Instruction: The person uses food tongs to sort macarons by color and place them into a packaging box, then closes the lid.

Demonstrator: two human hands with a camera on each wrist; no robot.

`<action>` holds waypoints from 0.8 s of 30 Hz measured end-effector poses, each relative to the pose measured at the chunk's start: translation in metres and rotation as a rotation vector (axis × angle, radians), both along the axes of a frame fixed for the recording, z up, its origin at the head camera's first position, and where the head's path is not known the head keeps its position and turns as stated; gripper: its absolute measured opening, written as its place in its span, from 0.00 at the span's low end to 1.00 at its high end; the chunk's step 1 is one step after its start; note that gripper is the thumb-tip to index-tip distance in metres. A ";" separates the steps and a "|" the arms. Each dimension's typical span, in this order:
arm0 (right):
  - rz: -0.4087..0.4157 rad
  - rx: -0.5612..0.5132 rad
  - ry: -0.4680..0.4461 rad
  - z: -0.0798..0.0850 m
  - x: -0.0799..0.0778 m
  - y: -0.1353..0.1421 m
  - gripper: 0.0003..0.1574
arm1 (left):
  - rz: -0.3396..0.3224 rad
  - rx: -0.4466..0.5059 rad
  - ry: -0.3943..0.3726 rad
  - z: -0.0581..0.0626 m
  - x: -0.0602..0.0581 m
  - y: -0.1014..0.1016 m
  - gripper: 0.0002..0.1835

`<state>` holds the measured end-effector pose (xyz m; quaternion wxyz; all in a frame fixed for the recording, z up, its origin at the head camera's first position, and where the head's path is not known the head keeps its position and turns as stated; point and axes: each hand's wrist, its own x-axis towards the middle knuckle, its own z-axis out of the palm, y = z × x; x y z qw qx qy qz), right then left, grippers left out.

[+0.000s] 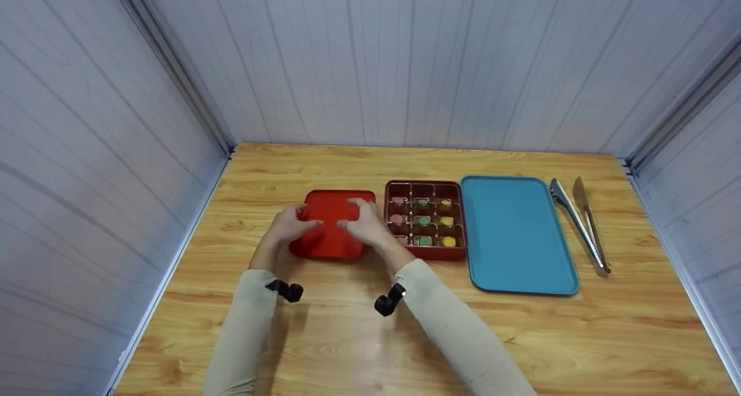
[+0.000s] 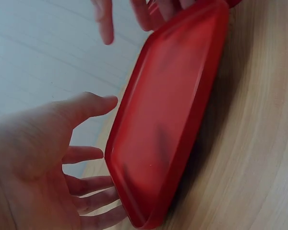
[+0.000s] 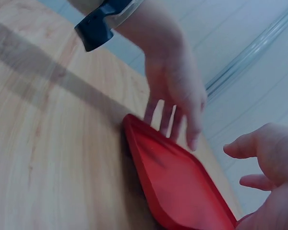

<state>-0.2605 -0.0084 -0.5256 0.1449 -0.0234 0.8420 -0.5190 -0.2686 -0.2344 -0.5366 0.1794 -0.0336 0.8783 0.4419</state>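
Note:
A shallow red lid [image 1: 331, 225] with a raised rim lies between my two hands. At its left edge is my left hand [image 1: 288, 225], fingertips right at the rim and thumb held apart over the lid. My right hand [image 1: 367, 225] spreads over the opposite side, its thumb pointing inward above the red surface. In the left wrist view, the fingers [image 2: 93, 184] are loosely extended against the outside of the rim. The right wrist view shows the thumb [image 3: 245, 146] raised clear of the lid; the lower part of that hand is cut off.
Close to the right forearm stands a dark red compartment box [image 1: 428, 255] with pink, green and yellow pieces in columns. Beside it lies a blue tray [image 1: 521, 234]. Metal tongs [image 1: 576, 219] and a long-bladed utensil [image 1: 586, 205] lie farther right. White panels [image 1: 376, 66] enclose the wooden table [image 1: 341, 338].

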 end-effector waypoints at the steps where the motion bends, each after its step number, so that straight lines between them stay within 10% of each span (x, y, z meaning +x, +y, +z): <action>1: 0.001 -0.011 0.008 0.003 0.000 0.001 0.42 | 0.004 -0.004 0.000 0.000 0.000 -0.001 0.46; 16: -0.077 -0.048 -0.040 0.038 0.000 0.021 0.33 | 0.084 0.030 0.038 -0.001 0.002 -0.006 0.43; 24: -0.049 -0.018 -0.017 -0.014 -0.041 0.032 0.32 | 0.082 0.042 0.109 0.002 0.005 -0.002 0.42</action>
